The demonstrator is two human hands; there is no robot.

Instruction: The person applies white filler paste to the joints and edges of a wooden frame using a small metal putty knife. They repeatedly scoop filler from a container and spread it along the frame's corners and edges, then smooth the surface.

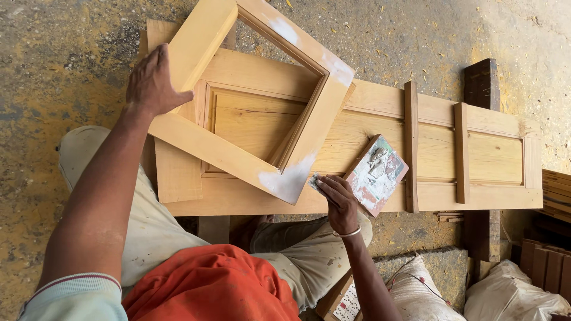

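On top of a long wooden door panel (476, 157), at the centre of the view, a square wooden frame (262, 95) lies tilted like a diamond, one corner pointing toward six o'clock. The left hand (151, 83) sits at about ten o'clock from that centre, its palm and fingers curled over the frame's left rail and gripping it. The right hand (339, 202) is at about five o'clock, fingers pinched narrow on a small grey blade or scraper (314, 181) whose tip touches the frame's lower corner, where a pale smear of filler (288, 178) covers the joint. More pale patches show on the frame's far corner at about one o'clock. Whether the thumb presses the blade I cannot tell, since the fingers cover it.

Just beside the right hand, toward three o'clock, a small square board (376, 173) smeared with grey and reddish paste rests on the door panel. Two upright wooden strips (411, 145) cross the panel further toward three o'clock. The person's knees in pale trousers (148, 226) and an orange cloth (214, 285) fill the six to seven o'clock area. White sacks (511, 297) lie on the concrete floor (53, 53) at about four o'clock, beside stacked dark wood (547, 261).
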